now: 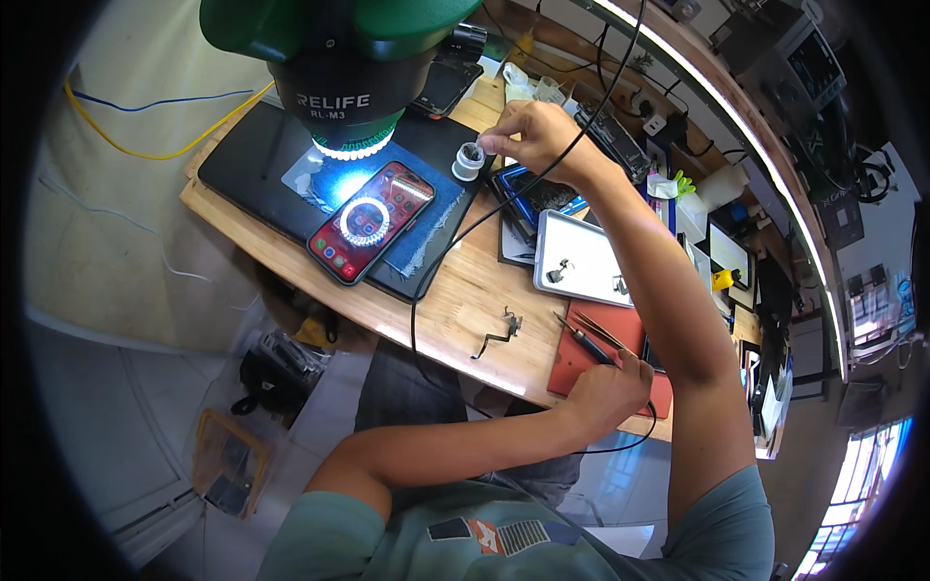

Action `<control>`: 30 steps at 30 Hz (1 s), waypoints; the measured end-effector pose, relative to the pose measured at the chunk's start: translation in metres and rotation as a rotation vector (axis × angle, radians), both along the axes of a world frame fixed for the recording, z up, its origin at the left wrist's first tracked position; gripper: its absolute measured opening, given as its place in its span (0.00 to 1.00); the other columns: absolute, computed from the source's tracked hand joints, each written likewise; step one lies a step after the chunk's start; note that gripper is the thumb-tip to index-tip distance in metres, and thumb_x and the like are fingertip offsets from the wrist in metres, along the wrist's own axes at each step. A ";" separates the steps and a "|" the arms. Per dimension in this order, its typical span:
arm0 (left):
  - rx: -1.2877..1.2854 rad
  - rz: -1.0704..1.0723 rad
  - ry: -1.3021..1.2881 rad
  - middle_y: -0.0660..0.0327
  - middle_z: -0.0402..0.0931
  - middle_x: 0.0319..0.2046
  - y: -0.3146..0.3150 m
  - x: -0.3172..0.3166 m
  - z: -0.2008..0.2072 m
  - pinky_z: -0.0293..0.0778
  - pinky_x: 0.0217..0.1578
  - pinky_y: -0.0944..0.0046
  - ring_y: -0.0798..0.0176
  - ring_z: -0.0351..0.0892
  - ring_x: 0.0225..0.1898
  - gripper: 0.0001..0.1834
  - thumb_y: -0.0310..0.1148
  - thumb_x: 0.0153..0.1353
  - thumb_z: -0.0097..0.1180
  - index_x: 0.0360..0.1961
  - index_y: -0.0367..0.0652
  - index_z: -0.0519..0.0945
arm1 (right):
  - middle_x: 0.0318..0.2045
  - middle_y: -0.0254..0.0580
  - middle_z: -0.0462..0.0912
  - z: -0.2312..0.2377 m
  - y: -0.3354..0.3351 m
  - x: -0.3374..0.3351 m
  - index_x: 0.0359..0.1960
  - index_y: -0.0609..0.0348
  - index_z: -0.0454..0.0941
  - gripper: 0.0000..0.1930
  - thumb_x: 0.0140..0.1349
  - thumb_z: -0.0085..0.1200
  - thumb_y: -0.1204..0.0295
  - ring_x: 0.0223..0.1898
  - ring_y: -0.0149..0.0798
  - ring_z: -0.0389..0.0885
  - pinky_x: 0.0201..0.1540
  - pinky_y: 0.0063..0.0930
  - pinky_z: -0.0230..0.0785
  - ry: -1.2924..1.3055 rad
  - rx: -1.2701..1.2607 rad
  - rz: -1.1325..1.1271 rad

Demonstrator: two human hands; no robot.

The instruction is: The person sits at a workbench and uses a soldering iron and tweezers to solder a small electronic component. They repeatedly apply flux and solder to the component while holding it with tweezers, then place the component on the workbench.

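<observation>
My right hand [538,138] reaches far across the bench, its thumb and fingers pinched on the rim of a small white jar [466,171] with a dark opening. Nearer me, my left hand [608,395] is closed around the back end of a dark, pen-shaped soldering iron [592,349], whose cable loops below the hand. Copper-coloured tweezers [601,329] lie beside the iron, over a red-orange mat [567,373]. Whether my left fingers also touch the tweezers is hidden. A phone [341,254] with its screen lit rests on a blue cloth [418,254], with a bright light ring mirrored in it.
A green and black microscope [354,82] with a lit ring overhangs the phone. A white tray [589,242] holds small metal parts. A bent dark part [499,334] lies on the wooden bench [463,305]. A black cable [504,203] crosses the work area.
</observation>
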State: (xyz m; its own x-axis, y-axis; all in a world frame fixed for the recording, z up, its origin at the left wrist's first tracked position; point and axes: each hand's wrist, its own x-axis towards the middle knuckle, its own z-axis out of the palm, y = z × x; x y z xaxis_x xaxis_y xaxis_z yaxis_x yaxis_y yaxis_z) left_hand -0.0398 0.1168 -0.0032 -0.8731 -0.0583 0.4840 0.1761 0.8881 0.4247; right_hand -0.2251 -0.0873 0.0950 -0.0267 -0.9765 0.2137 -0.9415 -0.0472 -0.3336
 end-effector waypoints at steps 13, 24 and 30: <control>-0.055 -0.087 -0.068 0.37 0.80 0.44 0.000 -0.003 -0.002 0.80 0.15 0.61 0.56 0.86 0.19 0.20 0.30 0.59 0.60 0.51 0.28 0.76 | 0.50 0.50 0.89 -0.022 -0.017 -0.044 0.56 0.56 0.86 0.24 0.59 0.69 0.62 0.45 0.53 0.87 0.50 0.43 0.79 0.106 0.166 -0.027; -0.087 -0.053 -0.119 0.38 0.84 0.44 0.000 -0.003 0.008 0.81 0.20 0.66 0.58 0.89 0.28 0.16 0.30 0.62 0.61 0.49 0.32 0.82 | 0.42 0.42 0.91 0.001 -0.003 -0.029 0.62 0.57 0.83 0.28 0.60 0.67 0.59 0.36 0.40 0.82 0.46 0.38 0.77 -0.144 -0.006 -0.079; -0.036 -0.055 -0.098 0.38 0.84 0.43 -0.003 -0.003 0.009 0.81 0.19 0.65 0.58 0.90 0.27 0.16 0.29 0.59 0.61 0.47 0.31 0.83 | 0.47 0.39 0.90 0.000 0.005 -0.001 0.59 0.49 0.86 0.23 0.61 0.68 0.61 0.40 0.43 0.81 0.48 0.37 0.76 -0.053 0.058 0.065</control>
State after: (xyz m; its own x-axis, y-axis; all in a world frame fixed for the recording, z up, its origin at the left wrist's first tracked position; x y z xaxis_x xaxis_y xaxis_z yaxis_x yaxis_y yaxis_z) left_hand -0.0426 0.1135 0.0054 -0.9177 0.0066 0.3973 0.1839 0.8934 0.4099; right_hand -0.2263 -0.0827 0.0948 0.0275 -0.9873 0.1565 -0.9179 -0.0869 -0.3871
